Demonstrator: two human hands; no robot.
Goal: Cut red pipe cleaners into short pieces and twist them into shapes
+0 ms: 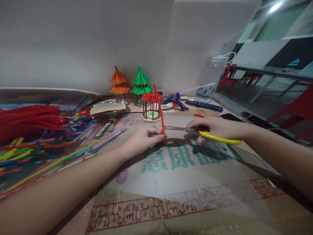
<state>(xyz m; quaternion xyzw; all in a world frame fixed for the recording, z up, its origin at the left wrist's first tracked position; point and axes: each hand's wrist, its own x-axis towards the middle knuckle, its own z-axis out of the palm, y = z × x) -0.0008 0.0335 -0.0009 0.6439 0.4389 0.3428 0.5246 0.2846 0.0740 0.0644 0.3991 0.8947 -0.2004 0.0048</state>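
Between the thumb and fingers of my left hand is the lower end of a red pipe cleaner, which stands nearly upright. My right hand is closed around yellow-handled scissors, their blades pointing left with the tips at the red stem, just above my left fingertips. Whether the blades are apart is too fine to tell. Just behind the pipe cleaner stands a small round pavilion frame with a red top ring, brown posts and a pale base. A short red piece lies on the table beyond my right hand.
Orange and green tiered pavilions stand by the wall. Behind the work lie a blue glue gun, dark blue pliers and a water bottle. A metal dish and many coloured pipe cleaners fill the left.
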